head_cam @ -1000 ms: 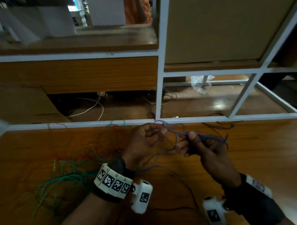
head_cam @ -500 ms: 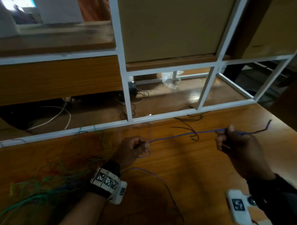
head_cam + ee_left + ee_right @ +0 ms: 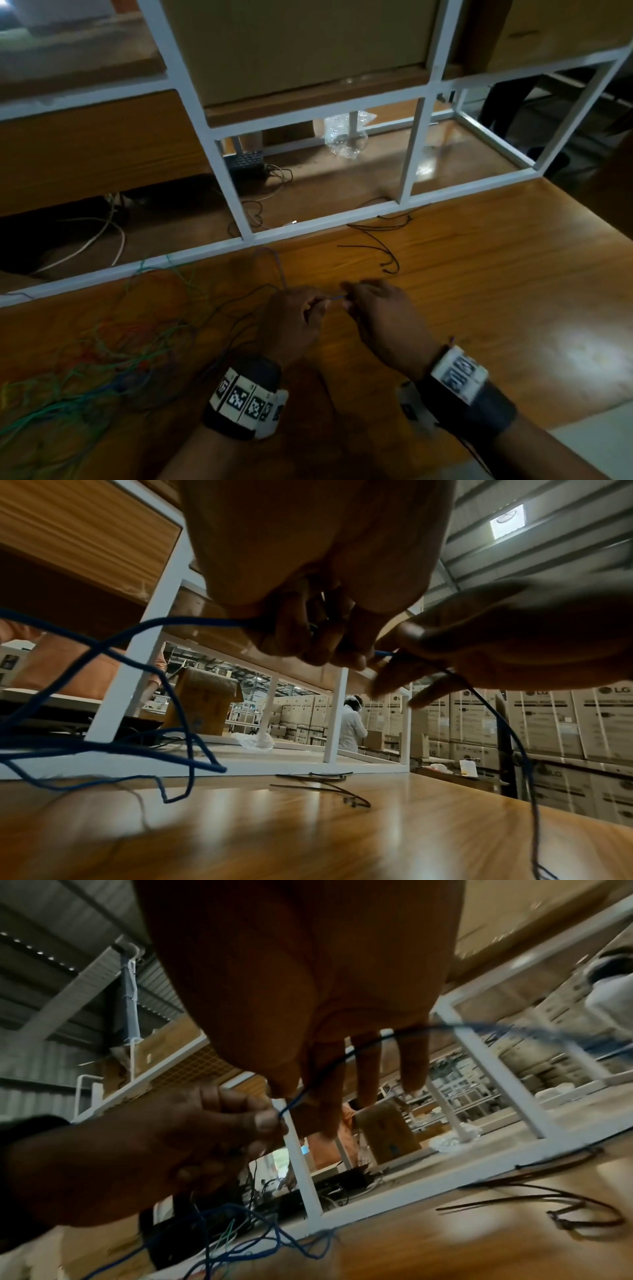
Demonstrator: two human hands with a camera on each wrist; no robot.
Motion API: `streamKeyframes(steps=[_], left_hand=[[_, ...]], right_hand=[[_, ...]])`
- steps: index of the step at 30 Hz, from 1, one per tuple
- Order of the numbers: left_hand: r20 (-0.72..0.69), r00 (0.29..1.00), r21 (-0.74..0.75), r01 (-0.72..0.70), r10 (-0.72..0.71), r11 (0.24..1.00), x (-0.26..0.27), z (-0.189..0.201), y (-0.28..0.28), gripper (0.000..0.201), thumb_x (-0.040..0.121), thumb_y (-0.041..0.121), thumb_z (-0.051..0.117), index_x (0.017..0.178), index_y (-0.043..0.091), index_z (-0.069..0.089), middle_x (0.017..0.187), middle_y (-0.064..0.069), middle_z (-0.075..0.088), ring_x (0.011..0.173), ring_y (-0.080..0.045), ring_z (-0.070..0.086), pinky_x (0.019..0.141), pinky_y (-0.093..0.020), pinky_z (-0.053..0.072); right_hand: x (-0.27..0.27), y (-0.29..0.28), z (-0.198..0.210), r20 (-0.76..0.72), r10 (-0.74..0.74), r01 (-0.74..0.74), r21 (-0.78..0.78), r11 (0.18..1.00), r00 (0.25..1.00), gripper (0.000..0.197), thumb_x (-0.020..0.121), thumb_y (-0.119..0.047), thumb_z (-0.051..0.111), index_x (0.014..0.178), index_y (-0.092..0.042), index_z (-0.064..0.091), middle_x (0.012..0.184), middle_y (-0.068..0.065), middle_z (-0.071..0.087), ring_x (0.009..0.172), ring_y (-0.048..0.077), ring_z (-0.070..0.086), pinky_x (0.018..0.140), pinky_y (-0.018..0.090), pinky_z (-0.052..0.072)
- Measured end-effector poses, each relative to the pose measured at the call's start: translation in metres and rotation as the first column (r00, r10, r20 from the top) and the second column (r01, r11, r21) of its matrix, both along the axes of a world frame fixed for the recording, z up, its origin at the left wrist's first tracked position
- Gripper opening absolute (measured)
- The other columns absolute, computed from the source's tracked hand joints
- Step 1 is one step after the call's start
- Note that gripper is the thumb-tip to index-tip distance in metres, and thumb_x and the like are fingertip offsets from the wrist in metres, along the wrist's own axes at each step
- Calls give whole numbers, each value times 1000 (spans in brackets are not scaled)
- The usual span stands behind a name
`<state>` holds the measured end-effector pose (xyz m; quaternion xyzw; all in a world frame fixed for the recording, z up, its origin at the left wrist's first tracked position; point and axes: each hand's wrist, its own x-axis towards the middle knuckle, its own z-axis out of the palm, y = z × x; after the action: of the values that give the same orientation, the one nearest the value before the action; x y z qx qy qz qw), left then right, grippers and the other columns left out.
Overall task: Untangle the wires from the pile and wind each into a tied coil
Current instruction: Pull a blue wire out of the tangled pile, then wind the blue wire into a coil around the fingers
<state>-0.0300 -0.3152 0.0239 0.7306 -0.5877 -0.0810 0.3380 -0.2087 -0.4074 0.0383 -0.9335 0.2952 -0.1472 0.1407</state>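
Above the wooden table [image 3: 479, 274], the left hand [image 3: 294, 322] and right hand [image 3: 380, 315] each pinch the blue wire [image 3: 382, 653] close together, the tangled pile [image 3: 102, 359] lying to their left.

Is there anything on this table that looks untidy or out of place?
Yes: a tangled pile of green wires sprawls over the table's left side, uncoiled. Loose black cable ties lie scattered near the white frame.
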Motion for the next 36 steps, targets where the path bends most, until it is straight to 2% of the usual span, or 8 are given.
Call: streamKeyframes(steps=[4,8,11,14,19,26,32,36], left_hand=[[69,993,-36,97,-94,995,9,5,6,43,98,56,43,101,23,71,91,0,72,81,-6,57,69,-23,47],[127,990,75,-62,52,995,46,1,38,30,93,54,52,99,31,71,93,4,69,91,-6,58,73,-18,44],[-16,998,134,-66,69,989,60,-1,49,24,90,22,72,109,35,72,107,7,69,98,-6,61,78,-17,42],[121,993,46,2,-8,999,56,11,38,31,91,37,58,104,15,76,105,0,72,90,-2,60,76,-12,43],[85,989,45,116,-120,992,29,4,11,31,95,40,48,101,25,74,89,9,65,77,-10,60,68,-31,53],[-98,987,-1,128,-127,992,19,0,0,22,92,47,54,94,34,71,87,20,65,78,0,60,66,-21,49],[-270,954,91,163,-134,982,33,-18,25,17,93,43,57,89,31,68,69,22,65,61,-2,62,55,-17,43],[-78,993,135,98,-88,986,50,-38,42,50,93,58,42,94,18,72,81,6,67,72,-1,55,64,-9,39]], right_hand=[[-27,-45,18,139,108,-113,24,993,984,23,93,-16,57,106,-32,67,74,-8,66,57,14,59,49,34,50],[-105,-112,67,402,-33,-59,214,975,915,14,97,-26,55,94,-34,66,73,-9,64,62,11,61,59,28,51],[-140,-142,65,193,-79,40,197,980,978,23,97,-12,61,89,-33,66,70,-9,65,67,10,63,58,31,49],[-142,-138,30,-98,-162,170,79,982,982,39,85,5,68,101,-30,67,89,-1,73,85,20,67,66,44,55],[-74,-68,21,-84,-109,89,-217,972,990,54,95,-46,62,142,-20,55,144,6,57,137,36,46,105,57,47],[-1,-12,3,-22,87,-90,-188,978,996,28,76,-13,58,98,-23,72,85,-3,71,97,30,59,80,41,47],[-79,-69,31,1,61,-56,-379,924,998,35,67,4,71,91,-21,74,85,-6,73,101,33,57,82,46,43],[-151,-125,36,-156,-172,118,-309,944,973,46,58,9,81,94,-19,73,88,-2,74,106,38,53,83,52,44]])
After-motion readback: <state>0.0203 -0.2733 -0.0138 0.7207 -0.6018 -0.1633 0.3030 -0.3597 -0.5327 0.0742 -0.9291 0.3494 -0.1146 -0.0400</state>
